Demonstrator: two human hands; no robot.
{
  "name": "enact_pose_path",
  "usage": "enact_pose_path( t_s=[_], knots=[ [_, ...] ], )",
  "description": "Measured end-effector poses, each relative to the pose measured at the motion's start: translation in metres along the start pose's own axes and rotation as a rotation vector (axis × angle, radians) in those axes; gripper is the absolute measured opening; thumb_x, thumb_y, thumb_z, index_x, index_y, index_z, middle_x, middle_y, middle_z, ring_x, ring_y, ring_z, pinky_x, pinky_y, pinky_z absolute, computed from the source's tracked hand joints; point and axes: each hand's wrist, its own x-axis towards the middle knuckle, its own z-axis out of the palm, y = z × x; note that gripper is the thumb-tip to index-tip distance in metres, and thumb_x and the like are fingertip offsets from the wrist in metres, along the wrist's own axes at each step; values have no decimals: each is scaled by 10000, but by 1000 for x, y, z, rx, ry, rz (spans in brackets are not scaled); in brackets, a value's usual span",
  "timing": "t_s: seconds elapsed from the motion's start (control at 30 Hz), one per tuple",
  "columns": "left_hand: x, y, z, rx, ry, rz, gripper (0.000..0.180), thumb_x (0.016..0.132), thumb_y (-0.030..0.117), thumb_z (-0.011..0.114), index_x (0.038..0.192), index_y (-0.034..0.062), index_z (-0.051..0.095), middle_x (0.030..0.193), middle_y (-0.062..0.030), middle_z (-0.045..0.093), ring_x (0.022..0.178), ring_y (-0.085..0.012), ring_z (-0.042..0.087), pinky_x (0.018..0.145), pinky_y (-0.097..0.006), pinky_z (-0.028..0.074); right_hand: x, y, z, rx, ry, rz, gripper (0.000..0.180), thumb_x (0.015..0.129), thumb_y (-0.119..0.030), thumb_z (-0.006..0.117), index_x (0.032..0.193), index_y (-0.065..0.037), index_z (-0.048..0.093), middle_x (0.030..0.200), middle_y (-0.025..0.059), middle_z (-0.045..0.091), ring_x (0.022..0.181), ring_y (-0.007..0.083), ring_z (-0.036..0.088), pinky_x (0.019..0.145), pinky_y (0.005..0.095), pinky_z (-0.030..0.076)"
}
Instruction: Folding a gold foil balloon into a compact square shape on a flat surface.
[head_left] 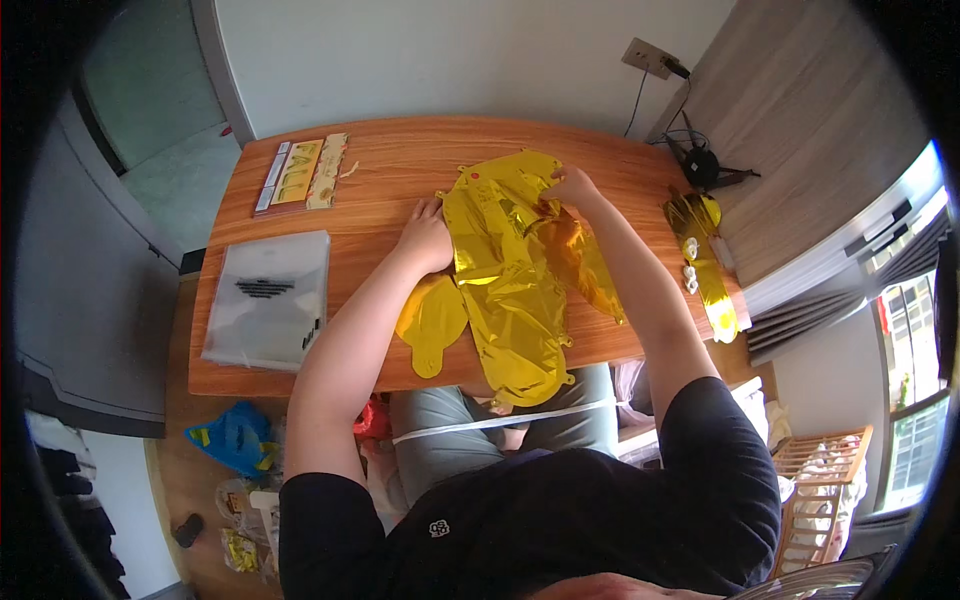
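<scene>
White wall stands behind a brown wooden bench [400,170], and I look down on it from above my own arms. Both of my bare forearms come up from the bottom of the view and reach out over the bench. My left arm goes up and a bit to the right, and my left hand [425,238] lies flat with the palm down, fingers close together and mostly straight. It presses on the left edge of a pile of shiny gold foil balloons [505,285] and does not grip them. My right arm goes up and leans to the left. My right hand [572,187] is curled, and its fingertips pinch the top edge of the gold foil near the far side of the bench. The foil pile lies in the middle of the bench, between my two hands, and its lower end hangs just over the near edge. A small round gold piece [432,322] sticks out from under my left arm. More gold foil with little white bits [703,262] lies at the right end of the bench, well apart from my hands. A clear plastic bag [268,298] lies on the left side. A flat pack with yellow shapes [302,174] lies at the far left corner.
</scene>
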Motion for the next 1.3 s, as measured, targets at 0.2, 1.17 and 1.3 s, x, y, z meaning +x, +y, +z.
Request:
enact_pose_path(
  t_s=[0.2,1.17,1.3],
  knots=[
    [-7,-12,8,25,-38,-51,634,995,324,490,1541,19,384,1594,-211,387,1495,-370,322,1247,-526,211,-10,-22,15,332,109,-80,703,776,-164,832,1395,-22,531,1150,133,657,1078,243,642,891,390,533],
    [-2,10,-21,-8,-133,-55,883,952,721,486,1589,126,349,1684,-103,258,1571,-311,164,1280,-500,112,-172,26,-3,-159,52,-478,301,916,-206,671,1177,-56,694,1248,153,665,1186,365,604,1037,452,470],
    [2,12,-23,-128,-149,-70,871,981,682,471,1625,134,259,1691,-110,239,1577,-291,155,1278,-501,107,-181,37,-2,-155,106,-575,323,912,-217,688,1192,-54,689,1270,150,665,1188,358,608,1037,445,472]
  ],
)
